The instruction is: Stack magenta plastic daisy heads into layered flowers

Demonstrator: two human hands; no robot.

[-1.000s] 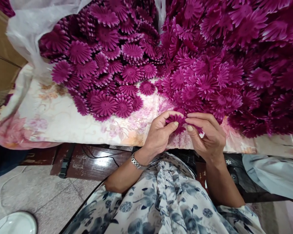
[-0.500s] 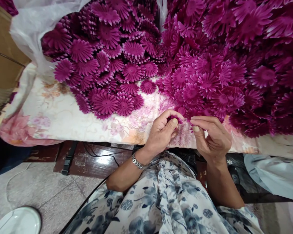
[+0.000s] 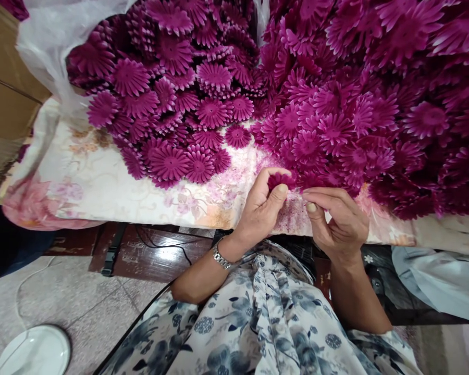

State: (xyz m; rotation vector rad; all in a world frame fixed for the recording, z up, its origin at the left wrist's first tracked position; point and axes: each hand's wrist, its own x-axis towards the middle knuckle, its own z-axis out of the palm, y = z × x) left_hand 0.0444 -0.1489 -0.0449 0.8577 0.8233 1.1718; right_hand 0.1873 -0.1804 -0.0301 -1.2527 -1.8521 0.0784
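Observation:
My left hand (image 3: 260,208) pinches a small magenta fabric flower (image 3: 280,180) between thumb and fingers at the near edge of the table. Close beside it, my right hand (image 3: 338,221) has its thumb and forefinger pressed together in a pinch; what they hold is too small to make out. Both hands rest over a floral tablecloth (image 3: 101,187) stained pink. A big heap of magenta flowers (image 3: 336,104) rises just behind my hands, and a second heap of flatter flowers (image 3: 180,104) spills from a clear plastic bag (image 3: 50,41) on the left.
A watch sits on my left wrist (image 3: 221,258). A white plate (image 3: 33,351) lies on the tiled floor at the lower left. A cable (image 3: 156,250) runs under the table. Pale blue cloth (image 3: 437,286) shows at the right, and brown boxes (image 3: 8,99) at the far left.
The flower held between both hands is now in my left hand alone, bunched up. My right hand has drawn slightly away to the right, fingers pinched.

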